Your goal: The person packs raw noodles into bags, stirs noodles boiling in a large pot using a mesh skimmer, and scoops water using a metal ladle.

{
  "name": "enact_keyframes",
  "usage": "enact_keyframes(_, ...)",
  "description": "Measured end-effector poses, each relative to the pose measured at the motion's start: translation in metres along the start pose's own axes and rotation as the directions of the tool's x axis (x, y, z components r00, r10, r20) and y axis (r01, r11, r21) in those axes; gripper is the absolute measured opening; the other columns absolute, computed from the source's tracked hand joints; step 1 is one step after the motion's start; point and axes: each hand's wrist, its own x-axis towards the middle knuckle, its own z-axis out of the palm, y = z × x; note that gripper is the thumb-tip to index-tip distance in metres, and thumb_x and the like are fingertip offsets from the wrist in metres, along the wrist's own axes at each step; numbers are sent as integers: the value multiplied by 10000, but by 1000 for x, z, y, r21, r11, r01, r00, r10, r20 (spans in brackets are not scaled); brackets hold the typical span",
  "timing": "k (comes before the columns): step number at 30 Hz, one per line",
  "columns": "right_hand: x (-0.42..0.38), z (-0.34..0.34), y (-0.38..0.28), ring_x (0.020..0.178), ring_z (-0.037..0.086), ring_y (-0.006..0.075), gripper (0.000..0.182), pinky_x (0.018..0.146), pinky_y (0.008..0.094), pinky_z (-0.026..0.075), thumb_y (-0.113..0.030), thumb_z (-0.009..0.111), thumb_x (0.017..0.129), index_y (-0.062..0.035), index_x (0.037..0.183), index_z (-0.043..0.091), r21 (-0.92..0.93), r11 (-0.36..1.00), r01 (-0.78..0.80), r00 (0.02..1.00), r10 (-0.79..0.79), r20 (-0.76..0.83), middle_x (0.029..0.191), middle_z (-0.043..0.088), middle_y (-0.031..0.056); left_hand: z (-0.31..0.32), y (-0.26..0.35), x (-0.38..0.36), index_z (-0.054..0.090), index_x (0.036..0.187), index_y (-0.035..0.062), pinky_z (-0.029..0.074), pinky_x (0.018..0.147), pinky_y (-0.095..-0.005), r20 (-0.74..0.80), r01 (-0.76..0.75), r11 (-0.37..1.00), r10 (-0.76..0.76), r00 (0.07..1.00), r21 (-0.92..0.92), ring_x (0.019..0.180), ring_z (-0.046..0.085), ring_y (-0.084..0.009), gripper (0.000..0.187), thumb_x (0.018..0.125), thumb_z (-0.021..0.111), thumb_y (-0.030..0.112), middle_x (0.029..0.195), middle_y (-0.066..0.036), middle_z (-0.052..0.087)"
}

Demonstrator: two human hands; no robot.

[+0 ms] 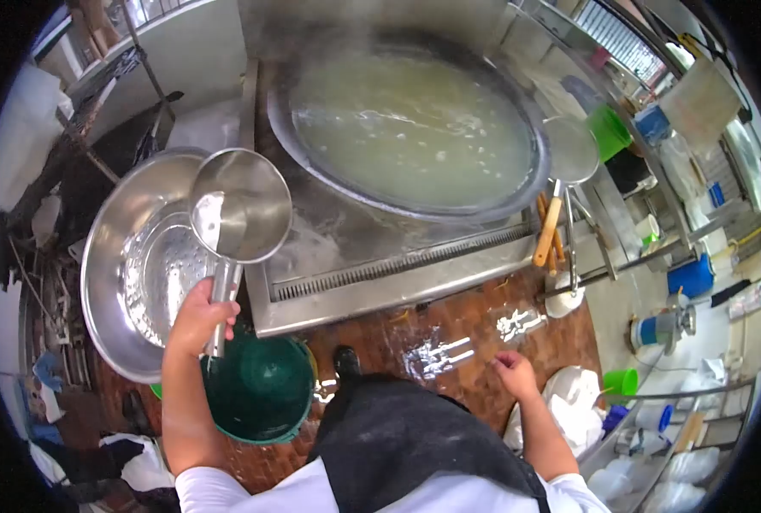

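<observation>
My left hand (203,316) is wrapped round the handle of a large metal ladle (242,205). The ladle's round bowl overlaps the right rim of a wide steel basin (111,282) in the view. Below the ladle handle stands a green bucket (261,389). My right hand (512,374) hangs over the floor at the lower right with its fingers curled together; whether anything small is in them I cannot make out. Ahead, a big round vat (415,128) of steaming, pale greenish liquid is set in a steel stove top (312,248).
A round strainer (571,150) with a wooden handle rests right of the vat. Shelves with containers and a green bucket (608,133) line the right side. A white sack (573,398) sits near my right arm. The tiled floor (389,329) looks wet.
</observation>
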Motion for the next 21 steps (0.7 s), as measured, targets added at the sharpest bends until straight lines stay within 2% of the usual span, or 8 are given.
enact_keyframes(4, -1, -9, 42, 746, 627, 151, 291, 697, 281, 492, -204, 661, 768, 18, 954, 633, 104, 993, 54, 998, -56, 21, 839, 671, 109, 40, -24, -36, 495, 1012, -9, 427, 406, -266, 13, 6, 999, -7, 1000, 45, 431, 494, -136, 371, 672, 631, 53, 631, -50, 518)
enact_keyframes(9, -31, -9, 116, 729, 578, 103, 255, 686, 254, 469, -187, 662, 788, 0, 959, 632, 280, 960, -29, 993, -5, 119, 818, 656, 50, 93, -54, -59, 491, 911, -20, 446, 433, -291, -97, 12, 937, 24, 995, 350, 443, 535, -162, 289, 685, 630, 96, 649, -84, 554)
enact_keyframes(12, -61, -2, 167, 760, 623, 174, 281, 715, 290, 482, -244, 664, 757, -22, 930, 653, 149, 986, -77, 992, 61, 113, 840, 668, 104, 121, -77, -52, 490, 937, -38, 449, 452, -351, -200, -12, 800, 164, 966, 600, 460, 568, -206, 338, 671, 624, 122, 664, -150, 568)
enact_keyframes(13, -65, 2, 192, 762, 635, 197, 298, 718, 300, 486, -269, 663, 746, -25, 917, 658, 95, 993, -76, 992, 65, 112, 840, 669, 124, 126, -93, -43, 491, 944, -33, 451, 455, -354, -215, -114, 698, 365, 906, 707, 463, 571, -210, 341, 671, 621, 123, 672, -158, 569)
enact_keyframes(15, -77, 1, 222, 801, 644, 244, 360, 752, 322, 491, -335, 667, 725, -38, 929, 673, 44, 998, -47, 992, 42, 115, 857, 667, 149, 135, -117, -26, 494, 960, -24, 454, 462, -361, -172, -231, 425, 719, 673, 875, 469, 577, -220, 346, 671, 615, 124, 689, -173, 572)
enact_keyframes(16, -82, -2, 228, 799, 644, 246, 345, 748, 323, 492, -321, 665, 728, -36, 923, 673, 29, 995, -92, 986, 87, 140, 852, 668, 147, 138, -120, -21, 492, 965, -8, 457, 462, -359, -148, -277, 381, 782, 605, 882, 478, 581, -223, 348, 663, 614, 116, 711, -176, 571)
enact_keyframes(19, -88, -2, 247, 704, 623, 189, 227, 668, 304, 491, -215, 637, 751, -27, 873, 674, 42, 991, -131, 987, 126, 95, 799, 665, 106, 160, -101, -29, 476, 982, -3, 441, 422, -338, -367, -179, 876, 363, 857, 447, 464, 562, -201, 343, 685, 610, 103, 710, -149, 564)
enact_keyframes(21, -88, 0, 258, 640, 601, 150, 182, 613, 287, 483, -165, 620, 764, -12, 849, 668, 154, 972, -176, 983, 165, 77, 758, 657, 81, 176, -78, -57, 446, 1012, -12, 414, 369, -299, -321, -177, 976, 209, 924, 124, 432, 511, -160, 339, 716, 592, 67, 671, -90, 527)
